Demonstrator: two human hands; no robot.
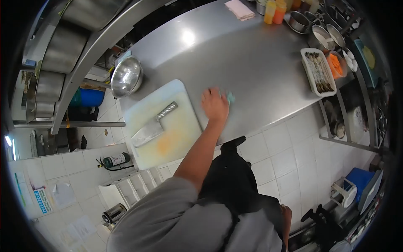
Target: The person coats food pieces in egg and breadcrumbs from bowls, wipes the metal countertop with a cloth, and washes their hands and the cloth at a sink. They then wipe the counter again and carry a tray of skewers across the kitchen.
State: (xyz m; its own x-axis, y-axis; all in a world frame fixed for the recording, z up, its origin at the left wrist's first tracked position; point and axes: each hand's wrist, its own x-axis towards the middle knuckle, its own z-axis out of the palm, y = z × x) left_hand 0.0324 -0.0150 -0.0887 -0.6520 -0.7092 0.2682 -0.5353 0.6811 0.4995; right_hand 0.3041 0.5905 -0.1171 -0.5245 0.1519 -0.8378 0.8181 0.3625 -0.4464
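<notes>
Head view: teal cloth (230, 97) pressed flat on steel counter (252, 63) under left hand (214, 105), palm down, fingers spread over it rather than curled shut, only one corner of cloth peeking out beyond fingertips. Just beside the hand, toward the counter's near edge: white cutting board (168, 134), orange-stained, with cleaver (152, 126) lying flat on it. Past the board, steel bowl (126, 77) at the counter's corner. Well apart across bare steel: white tray (317, 71) of dark skewered pieces, orange squeeze bottles (275, 11), folded towel (239, 9). Right hand (286, 216) hanging low by the apron, away from counter, grip too indistinct to tell.
</notes>
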